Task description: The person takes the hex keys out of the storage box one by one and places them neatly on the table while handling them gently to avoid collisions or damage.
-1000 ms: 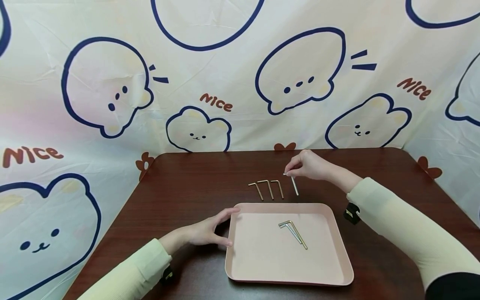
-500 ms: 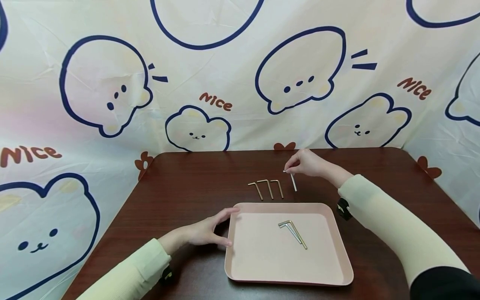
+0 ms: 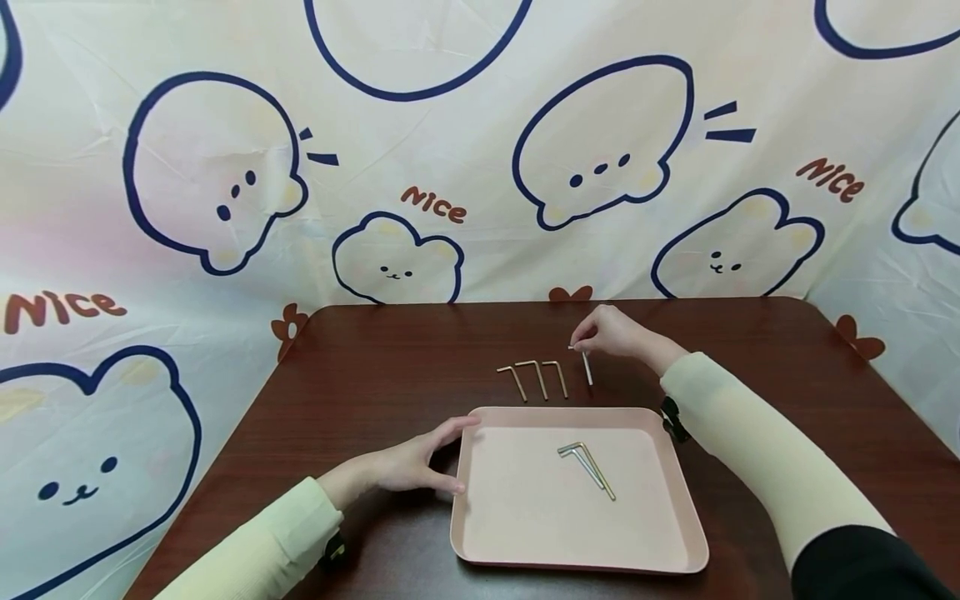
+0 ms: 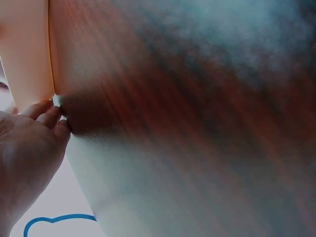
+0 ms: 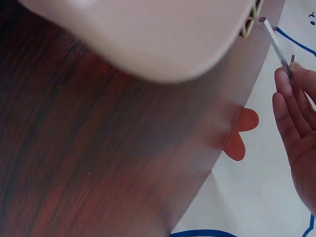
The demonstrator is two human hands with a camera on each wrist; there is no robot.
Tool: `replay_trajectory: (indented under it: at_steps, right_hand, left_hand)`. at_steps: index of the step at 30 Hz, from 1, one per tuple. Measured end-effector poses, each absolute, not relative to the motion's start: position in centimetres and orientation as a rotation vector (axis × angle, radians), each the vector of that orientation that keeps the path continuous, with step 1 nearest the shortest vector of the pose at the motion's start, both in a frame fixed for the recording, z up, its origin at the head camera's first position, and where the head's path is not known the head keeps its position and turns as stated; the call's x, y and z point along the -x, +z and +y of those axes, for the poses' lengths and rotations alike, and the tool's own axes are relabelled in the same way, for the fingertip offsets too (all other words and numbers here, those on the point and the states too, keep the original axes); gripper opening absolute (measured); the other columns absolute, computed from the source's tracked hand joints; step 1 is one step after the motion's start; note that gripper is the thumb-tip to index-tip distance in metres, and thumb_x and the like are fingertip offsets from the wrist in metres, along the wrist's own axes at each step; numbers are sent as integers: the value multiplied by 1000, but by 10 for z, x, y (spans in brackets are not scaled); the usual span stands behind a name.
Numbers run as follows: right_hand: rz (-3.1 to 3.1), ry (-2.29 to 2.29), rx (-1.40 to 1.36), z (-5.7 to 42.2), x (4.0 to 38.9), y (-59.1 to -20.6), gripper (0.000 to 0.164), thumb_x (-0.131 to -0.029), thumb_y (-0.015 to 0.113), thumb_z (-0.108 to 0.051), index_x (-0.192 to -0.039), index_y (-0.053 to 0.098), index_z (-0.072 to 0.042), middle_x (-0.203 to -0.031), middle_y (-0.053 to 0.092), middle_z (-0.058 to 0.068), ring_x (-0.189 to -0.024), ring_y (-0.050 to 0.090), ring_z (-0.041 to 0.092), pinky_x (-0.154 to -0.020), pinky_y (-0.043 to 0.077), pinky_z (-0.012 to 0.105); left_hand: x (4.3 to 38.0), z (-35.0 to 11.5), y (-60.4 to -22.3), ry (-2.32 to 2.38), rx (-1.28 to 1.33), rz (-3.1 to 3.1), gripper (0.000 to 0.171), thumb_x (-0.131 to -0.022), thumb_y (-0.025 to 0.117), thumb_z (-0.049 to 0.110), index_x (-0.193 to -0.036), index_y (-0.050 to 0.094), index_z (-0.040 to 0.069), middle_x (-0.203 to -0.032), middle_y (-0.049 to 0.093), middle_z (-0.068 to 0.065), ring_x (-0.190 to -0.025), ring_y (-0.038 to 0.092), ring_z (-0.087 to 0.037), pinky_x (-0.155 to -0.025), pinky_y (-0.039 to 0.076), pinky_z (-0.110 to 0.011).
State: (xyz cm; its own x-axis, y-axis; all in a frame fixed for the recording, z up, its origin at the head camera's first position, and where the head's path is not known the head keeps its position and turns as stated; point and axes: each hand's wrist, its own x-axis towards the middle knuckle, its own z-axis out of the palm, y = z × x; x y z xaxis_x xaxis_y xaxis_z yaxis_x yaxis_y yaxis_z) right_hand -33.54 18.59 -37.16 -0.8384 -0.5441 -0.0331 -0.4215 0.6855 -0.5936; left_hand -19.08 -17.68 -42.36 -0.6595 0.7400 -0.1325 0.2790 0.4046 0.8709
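In the head view my right hand (image 3: 611,332) pinches a silver hex key (image 3: 587,368) near its bend, above the far part of the table. The long arm of the key points down toward the tray; its hexagonal end shows in the right wrist view, where fingertips and thumb of the right hand (image 5: 298,108) meet at the bend. My left hand (image 3: 405,460) rests at the left side of a pink tray (image 3: 480,533), index finger at the far left corner and thumb lower on the rim. Two hex keys, one silver (image 3: 588,469) and one brass-coloured (image 3: 598,471), lie crossed in the tray.
Three brass-coloured hex keys, a left one (image 3: 517,383), a middle one (image 3: 540,379) and a right one (image 3: 559,379), lie in a row behind the tray, left of my right hand. The dark wooden table (image 3: 375,358) meets a cartoon-printed cloth (image 3: 495,258) at the back.
The right hand and its hex key have shifted only slightly, with the lower key tip a little further left. The right forearm has swung left. The left hand and tray stay put.
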Motion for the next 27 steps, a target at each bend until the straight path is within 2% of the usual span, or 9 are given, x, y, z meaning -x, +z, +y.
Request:
replay_trajectory:
  at_steps: [4,11,18,27]
  right_hand:
    - [2680,-848,773,185,339,-374,11,-90,69,-5,-96,75,2,-88,71,15,-72,60,20,-70,52,33]
    - [2661,-809,725,185,342,-379,9,-89,70,-4,-95,75,2,-85,71,7,-73,59,19,-67,50,31]
    - [2621,-834,680,186,347,-385,9,-89,71,-5,-95,76,-1,-85,71,6,-74,59,20,-70,51,31]
    - [2570,-827,720,183,359,-392,5,-86,72,-3,-88,76,0,-78,69,3,-66,59,14,-65,51,29]
  left_hand:
    - [190,-177,-423,1200,-862,2160,87,-84,78,17,-152,23,17,-158,22,-5,-143,18,-15,-113,14,-40]
    - [191,-177,-422,1197,-861,2159,87,-84,78,16,-152,23,17,-158,22,-5,-143,18,-16,-113,14,-42]
    - [191,-177,-424,1195,-861,2155,86,-84,78,17,-152,24,17,-158,23,-6,-143,18,-16,-113,14,-42]
    - [190,-177,-423,1202,-866,2153,86,-84,78,17,-151,24,15,-157,24,-7,-143,18,-17,-113,14,-41]
